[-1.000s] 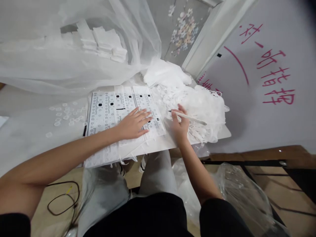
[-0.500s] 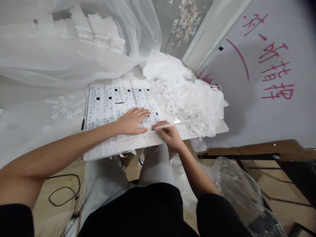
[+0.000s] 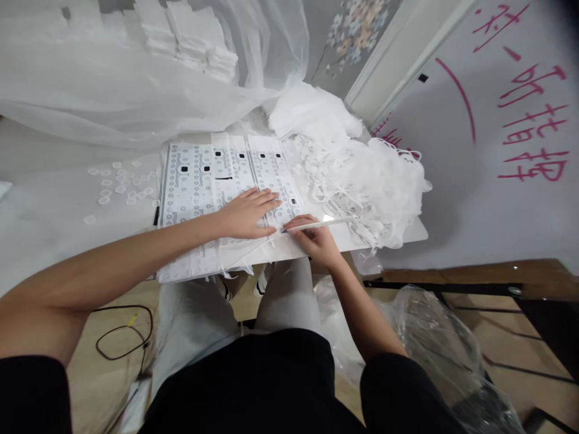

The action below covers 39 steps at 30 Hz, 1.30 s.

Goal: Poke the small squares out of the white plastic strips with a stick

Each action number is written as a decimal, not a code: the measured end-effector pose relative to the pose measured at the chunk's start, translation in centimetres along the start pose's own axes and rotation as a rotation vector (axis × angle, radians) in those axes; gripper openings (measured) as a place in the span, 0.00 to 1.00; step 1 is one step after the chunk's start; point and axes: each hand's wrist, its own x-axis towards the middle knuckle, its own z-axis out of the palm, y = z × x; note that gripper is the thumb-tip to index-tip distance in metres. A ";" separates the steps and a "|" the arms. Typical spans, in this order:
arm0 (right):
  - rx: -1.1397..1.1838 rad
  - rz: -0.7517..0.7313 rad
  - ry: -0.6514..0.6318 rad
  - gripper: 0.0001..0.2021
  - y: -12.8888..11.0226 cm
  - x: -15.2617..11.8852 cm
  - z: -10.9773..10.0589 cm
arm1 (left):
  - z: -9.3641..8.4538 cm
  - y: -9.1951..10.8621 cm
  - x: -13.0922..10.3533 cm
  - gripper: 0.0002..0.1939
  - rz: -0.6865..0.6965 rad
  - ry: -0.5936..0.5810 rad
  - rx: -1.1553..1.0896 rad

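Printed white sheets [image 3: 187, 199], marked with grey dots and small black squares, lie side by side on a white board [image 3: 402, 238] over my lap. My left hand [image 3: 248, 214] rests flat on the sheets, palm down with its fingers stretched. Close to its thumb, at the sheets' lower right, my right hand [image 3: 314, 238] is closed around a thin white stick-like tool [image 3: 332, 222]. The tool's dark tip points left at the sheet edge; its exact kind is unclear. White strips [image 3: 239, 269] hang over the board's near edge.
A tangled heap of white material with thin loops [image 3: 380, 187] covers the board's right side. Small clear pieces [image 3: 120, 181] are scattered at left. Stacked white pieces [image 3: 194, 36] lie behind sheer fabric. A whiteboard with red writing [image 3: 452, 181] stands at right.
The view has shifted slightly, so the scene sits a little higher and further right. Both hands keep nearly the same place on the sheets.
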 end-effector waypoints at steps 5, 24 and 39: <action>-0.043 0.008 -0.007 0.09 0.1 0.0 0.1 | 0.1 -0.1 0.0 0.40 -0.001 0.011 0.007; -0.450 -0.123 0.003 0.15 0.0 -1.4 2.2 | 0.2 0.1 0.0 0.43 0.022 0.015 0.014; -0.492 0.143 0.353 0.14 -0.4 -1.1 4.3 | 0.8 1.0 0.2 0.37 -0.051 0.046 0.036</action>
